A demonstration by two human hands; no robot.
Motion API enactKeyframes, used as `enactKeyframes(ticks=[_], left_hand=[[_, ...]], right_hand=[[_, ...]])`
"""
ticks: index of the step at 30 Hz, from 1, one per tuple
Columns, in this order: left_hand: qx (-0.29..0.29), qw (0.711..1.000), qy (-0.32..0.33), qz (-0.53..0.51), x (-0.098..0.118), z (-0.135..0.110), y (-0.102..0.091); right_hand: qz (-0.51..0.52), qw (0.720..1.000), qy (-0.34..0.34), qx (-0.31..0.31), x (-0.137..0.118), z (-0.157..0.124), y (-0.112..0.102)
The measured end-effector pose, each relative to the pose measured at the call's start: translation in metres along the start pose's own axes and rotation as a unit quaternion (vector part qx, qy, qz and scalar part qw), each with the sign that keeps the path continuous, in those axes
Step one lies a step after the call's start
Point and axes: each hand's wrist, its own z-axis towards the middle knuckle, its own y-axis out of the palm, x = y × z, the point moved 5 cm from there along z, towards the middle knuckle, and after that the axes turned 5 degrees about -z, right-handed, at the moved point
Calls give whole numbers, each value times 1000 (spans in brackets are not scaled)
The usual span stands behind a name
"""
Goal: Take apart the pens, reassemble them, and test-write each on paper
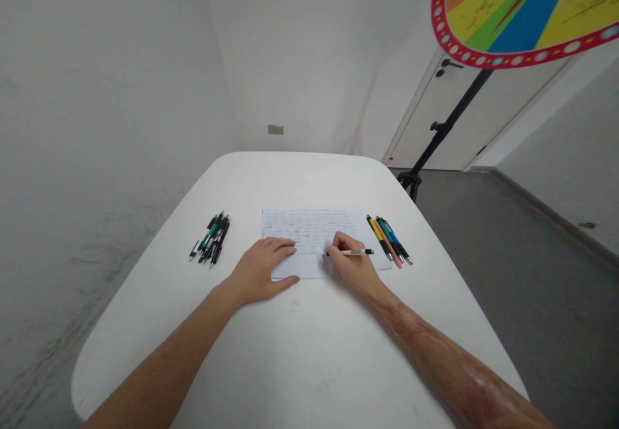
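desk (300, 351): smooth white, slight sheen | sheet (309, 232): matt paper, written over | pen (355, 252): white plastic | loose pens (389, 239): glossy coloured plastic | floor (522, 274): matt grey

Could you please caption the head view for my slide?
Right hand holds a white pen on a sheet; left hand rests on it.

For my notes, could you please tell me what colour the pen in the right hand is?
The pen is white with a dark end, seen in the head view.
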Motion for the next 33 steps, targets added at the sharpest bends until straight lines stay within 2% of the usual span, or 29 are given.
enactKeyframes(ticks=[33], left_hand=[[0,1000,-5,-5,0,-1,1]], right_hand=[[2,1000,2,30,4,0,-2]])
